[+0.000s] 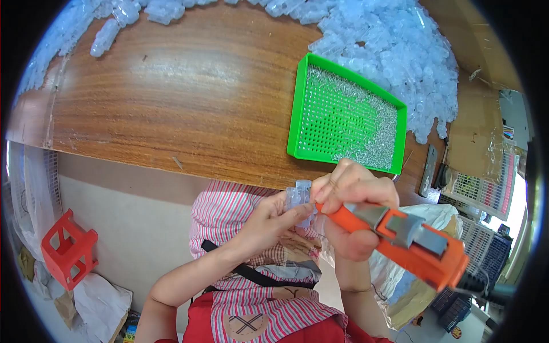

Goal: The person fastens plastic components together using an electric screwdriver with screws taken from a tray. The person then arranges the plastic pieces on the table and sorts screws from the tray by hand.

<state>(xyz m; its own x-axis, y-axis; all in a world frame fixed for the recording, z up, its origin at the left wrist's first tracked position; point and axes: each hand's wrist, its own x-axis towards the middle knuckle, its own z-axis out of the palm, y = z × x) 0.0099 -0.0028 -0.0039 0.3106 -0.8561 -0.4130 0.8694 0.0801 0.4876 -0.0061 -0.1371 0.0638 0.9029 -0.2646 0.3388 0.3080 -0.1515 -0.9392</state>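
My left hand [274, 220] holds a small clear plastic part [299, 197] between thumb and fingers, just off the table's front edge. My right hand [354, 200] is wrapped round an orange power tool [420, 246] with a grey lever or clip. Its narrow front end points left and meets the plastic part near my left thumb; the exact tip is hidden by my fingers. Just beyond my right hand lies a green perforated tray [295, 114] with many small silvery metal pieces [384, 128], gathered mostly along its right and far sides.
A large heap of clear plastic parts [389, 51] covers the back right of the brown table [171, 91], and more line its far edge. Dark-handled tools [428, 171] lie at the right. A red stool [68, 251] stands at lower left. Crates [483, 188] are at far right.
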